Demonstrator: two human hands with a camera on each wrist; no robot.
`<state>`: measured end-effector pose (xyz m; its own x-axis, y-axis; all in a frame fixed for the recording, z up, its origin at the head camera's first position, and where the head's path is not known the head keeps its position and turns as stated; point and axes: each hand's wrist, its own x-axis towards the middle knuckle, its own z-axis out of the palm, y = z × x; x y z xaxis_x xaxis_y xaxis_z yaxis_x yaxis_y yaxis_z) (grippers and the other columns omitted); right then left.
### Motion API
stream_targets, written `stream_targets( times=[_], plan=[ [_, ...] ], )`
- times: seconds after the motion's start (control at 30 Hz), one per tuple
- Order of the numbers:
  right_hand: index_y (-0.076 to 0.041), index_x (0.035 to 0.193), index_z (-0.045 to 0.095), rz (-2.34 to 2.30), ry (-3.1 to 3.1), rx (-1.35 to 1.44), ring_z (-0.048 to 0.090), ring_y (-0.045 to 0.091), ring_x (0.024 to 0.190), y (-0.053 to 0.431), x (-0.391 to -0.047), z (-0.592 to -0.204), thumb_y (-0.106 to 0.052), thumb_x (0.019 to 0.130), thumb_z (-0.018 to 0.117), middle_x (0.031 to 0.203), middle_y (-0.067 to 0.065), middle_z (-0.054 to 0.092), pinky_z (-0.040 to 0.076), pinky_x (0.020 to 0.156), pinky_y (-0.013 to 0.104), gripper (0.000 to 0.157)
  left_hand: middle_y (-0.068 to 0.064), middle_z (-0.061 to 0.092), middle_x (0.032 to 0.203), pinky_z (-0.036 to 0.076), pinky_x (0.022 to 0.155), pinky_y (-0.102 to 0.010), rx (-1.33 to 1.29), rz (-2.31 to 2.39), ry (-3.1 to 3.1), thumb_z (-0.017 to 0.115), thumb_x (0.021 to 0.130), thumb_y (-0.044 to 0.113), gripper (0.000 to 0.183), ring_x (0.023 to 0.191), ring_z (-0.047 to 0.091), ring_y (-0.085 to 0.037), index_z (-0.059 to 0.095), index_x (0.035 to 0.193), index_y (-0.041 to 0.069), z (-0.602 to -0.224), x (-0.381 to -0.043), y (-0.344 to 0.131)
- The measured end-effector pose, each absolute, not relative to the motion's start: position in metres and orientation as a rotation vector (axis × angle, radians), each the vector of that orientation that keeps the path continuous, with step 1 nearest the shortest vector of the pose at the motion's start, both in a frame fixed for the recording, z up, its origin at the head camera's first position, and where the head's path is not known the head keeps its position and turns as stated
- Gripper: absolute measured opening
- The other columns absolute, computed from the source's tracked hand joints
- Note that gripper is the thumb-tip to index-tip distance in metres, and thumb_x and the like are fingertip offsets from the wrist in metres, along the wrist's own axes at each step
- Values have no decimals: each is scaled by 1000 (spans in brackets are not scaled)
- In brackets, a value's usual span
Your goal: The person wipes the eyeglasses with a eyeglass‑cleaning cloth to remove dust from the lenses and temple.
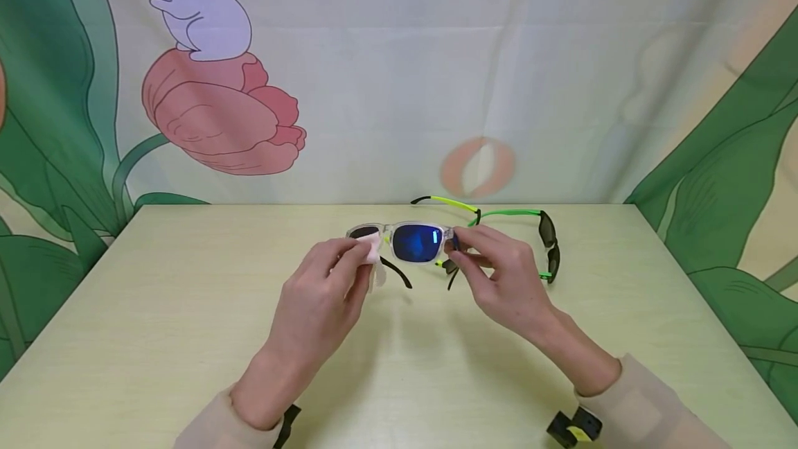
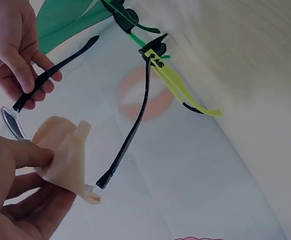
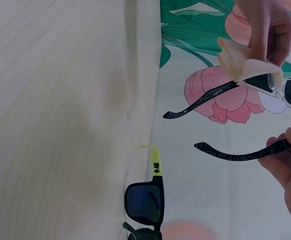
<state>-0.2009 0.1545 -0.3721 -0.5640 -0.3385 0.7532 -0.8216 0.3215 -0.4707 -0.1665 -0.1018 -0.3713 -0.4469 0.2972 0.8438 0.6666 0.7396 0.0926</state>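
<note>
Sunglasses [image 1: 416,242] with a clear frame, blue mirrored lenses and black temples are held up above the table. My right hand [image 1: 508,276] pinches them by the hinge end of one temple [image 3: 245,156]. With my left hand [image 1: 318,296] I pinch a pale pink cloth [image 2: 60,155] folded over the other lens, which it partly covers. In the left wrist view, the far black temple [image 2: 130,135] sticks out beyond the cloth. Fingers of the left hand lie on both sides of the cloth and lens.
Behind the right hand, sunglasses with yellow temples [image 1: 454,204] and a green-framed pair [image 1: 548,244] lie on the light wooden table [image 1: 187,310]. A printed curtain [image 1: 386,89] hangs along the table's back edge.
</note>
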Motion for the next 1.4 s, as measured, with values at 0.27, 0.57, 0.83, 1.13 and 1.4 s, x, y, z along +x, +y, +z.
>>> stream_targets(
  times=[0.27,0.57,0.83,1.13,1.4],
  plan=[
    [4,109,73,1195,-2045,1039,73,24,88,152,-199,-371,17,87,71,96,10,71,60,76,25,26,-22,63,117,58,89,-45,-713,-564,-2164,79,86,-4,40,105,62,-37,66,123,-8,-372,-167,-102],
    [5,110,73,1169,-2050,1040,73,22,89,153,-200,-374,17,85,73,99,9,72,60,75,26,27,-18,64,103,61,79,-42,-713,-540,-2135,82,80,-10,33,93,65,-34,72,112,-7,-374,-167,-103],
    [5,110,73,1168,-2047,1041,73,22,90,155,-201,-374,18,85,73,100,9,72,60,76,28,28,-12,59,89,61,66,-37,-737,-473,-2044,76,74,-17,28,80,61,-29,69,95,-2,-373,-167,-102],
    [4,109,73,1135,-2026,1064,73,23,86,155,-200,-373,19,83,73,99,8,72,60,77,26,30,-12,58,90,61,67,-37,-744,-439,-2045,76,73,-17,29,80,61,-29,66,94,0,-370,-166,-103],
    [6,108,74,1130,-2024,1053,75,22,86,160,-202,-371,22,79,76,99,11,74,59,79,25,34,-10,63,92,61,69,-36,-774,-503,-2023,73,76,-17,23,83,63,-27,71,93,-1,-367,-163,-103]
  ],
)
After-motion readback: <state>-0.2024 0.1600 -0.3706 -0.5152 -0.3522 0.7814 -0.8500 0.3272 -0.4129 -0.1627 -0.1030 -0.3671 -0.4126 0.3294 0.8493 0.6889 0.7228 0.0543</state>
